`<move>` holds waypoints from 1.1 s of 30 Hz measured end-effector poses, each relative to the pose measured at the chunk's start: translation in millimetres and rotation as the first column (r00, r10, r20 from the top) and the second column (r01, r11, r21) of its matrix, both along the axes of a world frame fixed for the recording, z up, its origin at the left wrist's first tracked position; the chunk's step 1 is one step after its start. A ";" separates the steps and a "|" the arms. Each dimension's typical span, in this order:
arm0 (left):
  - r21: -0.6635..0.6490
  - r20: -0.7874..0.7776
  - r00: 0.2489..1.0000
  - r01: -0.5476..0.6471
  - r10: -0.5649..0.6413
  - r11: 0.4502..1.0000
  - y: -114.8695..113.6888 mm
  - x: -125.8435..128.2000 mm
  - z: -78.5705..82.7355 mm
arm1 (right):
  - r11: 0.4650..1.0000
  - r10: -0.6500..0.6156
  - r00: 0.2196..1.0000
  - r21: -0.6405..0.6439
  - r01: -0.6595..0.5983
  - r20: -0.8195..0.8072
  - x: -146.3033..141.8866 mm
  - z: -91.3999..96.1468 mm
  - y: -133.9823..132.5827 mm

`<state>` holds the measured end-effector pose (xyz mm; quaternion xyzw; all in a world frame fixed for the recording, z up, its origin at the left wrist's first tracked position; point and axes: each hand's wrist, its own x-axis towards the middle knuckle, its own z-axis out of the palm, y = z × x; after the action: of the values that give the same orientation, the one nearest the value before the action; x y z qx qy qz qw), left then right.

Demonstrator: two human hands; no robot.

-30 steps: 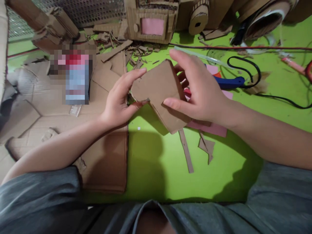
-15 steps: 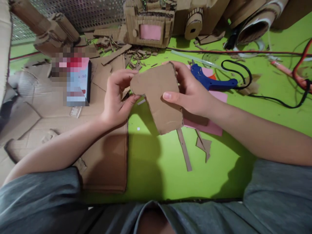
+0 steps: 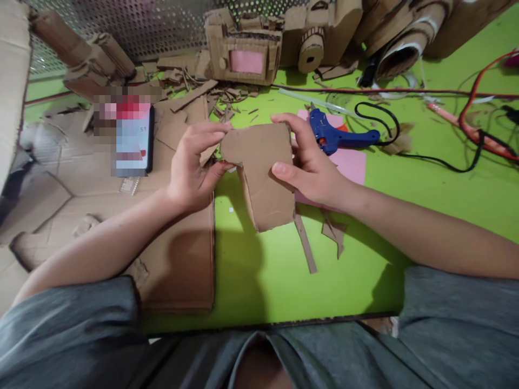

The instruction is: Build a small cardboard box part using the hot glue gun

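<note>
Between my hands is an L-shaped cardboard piece, held above the green table with its broad face up and a side wall showing along its left edge. My left hand pinches the short left end, fingertips on top and thumb below. From the other side my right hand grips the piece, thumb pressed on the face and fingers round its far right edge. Just beyond that hand lies a blue hot glue gun on pink paper. A narrow cardboard strip and a small scrap rest nearby.
A large cardboard sheet covers the left side, with a phone on it. At the back stand a cardboard box model with a pink window, cardboard scraps and a tape roll. Cables run along the right.
The cardboard piece has turned and tipped slightly, so its left side wall shows more. Both hands keep their hold. The whole view has shifted a little.
</note>
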<state>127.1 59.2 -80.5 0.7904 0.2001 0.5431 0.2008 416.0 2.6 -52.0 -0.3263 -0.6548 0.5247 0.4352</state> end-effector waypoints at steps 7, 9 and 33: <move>-0.124 -0.073 0.997 -0.039 0.030 0.991 -3.3 -1.1 12.1 | 0.991 -0.107 0.993 0.083 0.103 0.052 4.4 -23.3 -6.0; -0.164 -0.121 0.991 -0.071 0.052 0.984 -3.6 -1.0 15.9 | 0.991 -0.132 0.990 0.029 0.130 0.040 6.1 -30.8 -4.2; -0.540 -0.076 0.969 0.159 -0.237 0.826 14.1 -15.0 15.2 | 0.876 -0.331 0.927 0.306 0.372 -0.179 12.9 -77.4 22.4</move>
<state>112.1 73.3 -65.3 0.7568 0.2725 0.3860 0.4517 428.9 25.0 -129.4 -0.3287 -0.6363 0.3369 0.6112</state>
